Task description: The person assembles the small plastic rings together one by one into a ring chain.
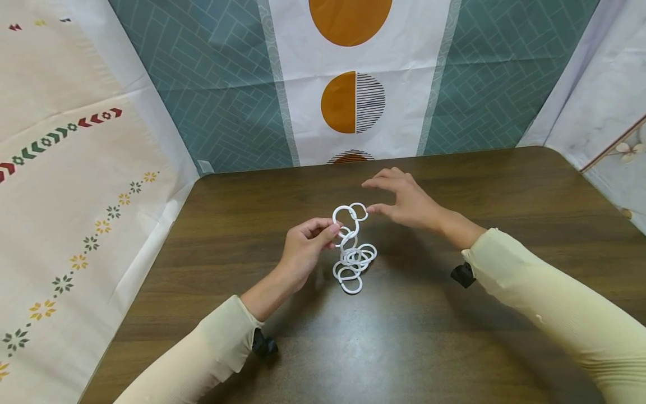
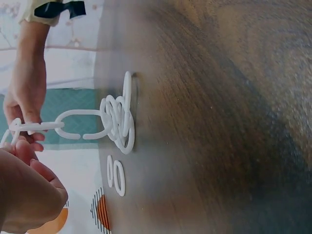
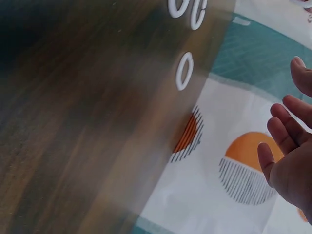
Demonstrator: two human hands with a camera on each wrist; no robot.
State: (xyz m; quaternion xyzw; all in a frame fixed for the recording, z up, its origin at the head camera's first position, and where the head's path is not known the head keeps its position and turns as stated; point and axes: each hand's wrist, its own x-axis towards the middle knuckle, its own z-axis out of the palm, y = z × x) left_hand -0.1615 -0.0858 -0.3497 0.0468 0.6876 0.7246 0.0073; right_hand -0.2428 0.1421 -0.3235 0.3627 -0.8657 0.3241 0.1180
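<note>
A chain of white plastic rings (image 1: pixel 347 224) rises from a heap of linked rings (image 1: pixel 355 264) on the dark wooden table (image 1: pixel 414 336). My left hand (image 1: pixel 330 231) pinches the chain near its top between thumb and fingers. My right hand (image 1: pixel 368 196) hovers just right of it, fingers spread, its thumb tip touching the topmost small ring (image 1: pixel 359 211). In the left wrist view the chain (image 2: pixel 80 124) runs from the heap (image 2: pixel 119 122) to both hands. The right wrist view shows only my right hand's straight fingers (image 3: pixel 280 131).
Two loose white rings (image 2: pixel 116 175) lie on the table just beyond the heap, and another loose ring (image 3: pixel 184 70) shows near the table's far edge. Patterned cloth walls (image 1: pixel 353 101) enclose the table at the back and on both sides.
</note>
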